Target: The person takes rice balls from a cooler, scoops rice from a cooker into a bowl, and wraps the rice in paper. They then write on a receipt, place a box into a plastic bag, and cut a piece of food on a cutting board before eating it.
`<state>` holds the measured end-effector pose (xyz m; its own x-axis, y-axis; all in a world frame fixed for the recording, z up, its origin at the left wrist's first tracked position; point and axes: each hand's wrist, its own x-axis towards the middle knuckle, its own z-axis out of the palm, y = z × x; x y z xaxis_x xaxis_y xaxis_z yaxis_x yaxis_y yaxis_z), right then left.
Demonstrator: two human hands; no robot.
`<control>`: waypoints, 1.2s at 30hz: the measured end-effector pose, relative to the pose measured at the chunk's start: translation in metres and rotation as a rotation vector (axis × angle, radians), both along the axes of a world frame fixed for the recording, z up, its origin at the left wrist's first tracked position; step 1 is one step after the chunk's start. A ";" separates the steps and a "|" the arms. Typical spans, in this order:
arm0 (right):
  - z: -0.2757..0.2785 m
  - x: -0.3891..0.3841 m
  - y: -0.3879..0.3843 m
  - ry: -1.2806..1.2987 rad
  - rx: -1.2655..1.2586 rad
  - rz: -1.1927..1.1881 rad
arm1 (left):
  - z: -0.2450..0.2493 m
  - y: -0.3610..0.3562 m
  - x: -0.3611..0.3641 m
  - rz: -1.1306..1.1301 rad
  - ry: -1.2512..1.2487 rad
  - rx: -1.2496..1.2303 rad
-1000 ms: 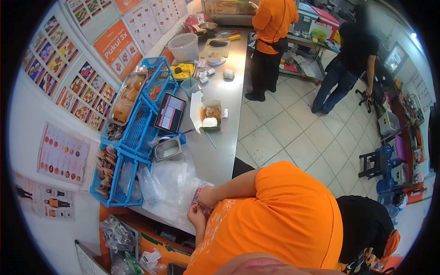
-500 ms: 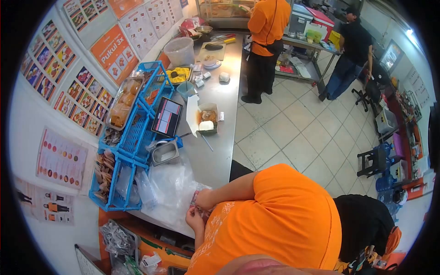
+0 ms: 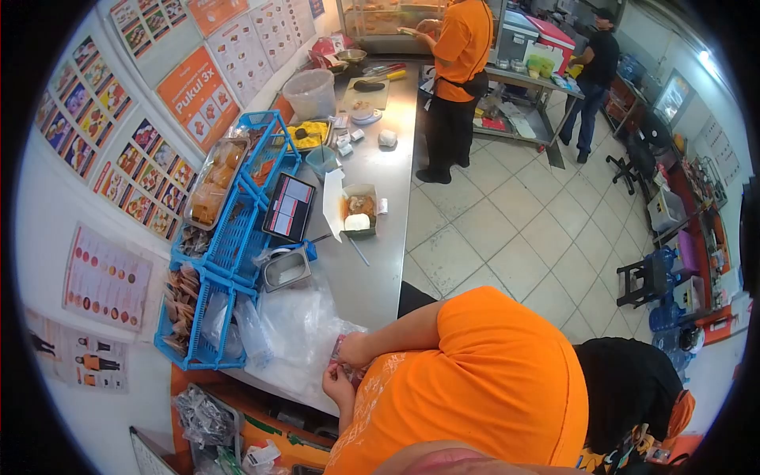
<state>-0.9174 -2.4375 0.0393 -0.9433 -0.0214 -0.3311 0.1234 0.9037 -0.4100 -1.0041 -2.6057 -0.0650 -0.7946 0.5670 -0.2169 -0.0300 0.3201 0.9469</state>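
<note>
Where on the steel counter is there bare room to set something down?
Bare steel lies along the counter's front edge between the open food box and the clear plastic bags, and between that box and the white bundle beyond. The wall side is crowded: blue baskets, tablet, metal tin.

Blue baskets [image 3: 237, 229], grey steel counter [image 3: 372, 277], orange shirt [image 3: 491, 380]; the packet [image 3: 342, 355] looks pinkish, perhaps printed.
</note>
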 end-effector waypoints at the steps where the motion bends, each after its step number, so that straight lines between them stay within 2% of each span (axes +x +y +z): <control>1: -0.005 -0.002 -0.002 -0.036 0.008 0.017 | 0.004 -0.001 0.001 -0.021 0.008 -0.012; 4: 0.008 0.002 0.001 -0.019 -0.014 0.059 | 0.014 0.000 0.000 -0.105 -0.048 0.020; 7: -0.009 0.001 0.000 0.016 -0.022 0.046 | 0.015 0.001 -0.005 -0.187 0.040 -0.059; 11: -0.022 -0.001 -0.001 0.004 -0.011 0.043 | 0.026 0.002 -0.006 -0.213 0.014 -0.087; 14: -0.018 0.003 0.000 0.028 -0.033 0.027 | 0.015 0.000 -0.011 -0.251 -0.054 -0.076; 17: -0.013 0.005 0.001 0.053 -0.030 0.008 | 0.032 0.005 -0.008 -0.189 -0.198 0.016; 20: -0.011 0.005 0.003 0.058 -0.043 0.013 | 0.049 0.006 -0.015 -0.198 -0.267 -0.021; 22: -0.011 0.007 0.002 0.112 -0.080 -0.023 | 0.046 0.004 -0.024 -0.248 -0.237 -0.239; 23: -0.012 0.006 0.002 0.113 -0.080 -0.024 | 0.041 0.004 -0.025 -0.249 -0.237 -0.240; 26: -0.017 0.004 0.002 0.067 -0.077 -0.015 | 0.038 0.007 -0.026 -0.331 -0.120 -0.248; 28: -0.018 0.005 0.003 0.132 -0.043 0.022 | 0.060 0.012 -0.020 -0.454 0.039 -0.362; 32: -0.002 0.009 0.003 0.149 -0.058 0.013 | 0.050 0.005 -0.025 -0.518 0.232 -0.262; 34: 0.005 0.010 0.005 0.109 -0.139 -0.024 | 0.073 0.010 -0.019 -0.587 0.398 -0.311; 35: 0.004 0.014 0.010 0.101 -0.126 -0.047 | 0.079 0.016 -0.016 -0.609 0.395 -0.293; 36: 0.000 0.015 0.008 0.152 -0.131 -0.047 | 0.085 0.016 -0.015 -0.577 0.465 -0.364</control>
<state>-0.9024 -2.4291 0.0389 -0.9833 -0.0093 -0.1820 0.0922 0.8359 -0.5411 -1.0193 -2.5892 0.0198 -0.4541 0.8711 -0.1870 0.6023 0.4547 0.6561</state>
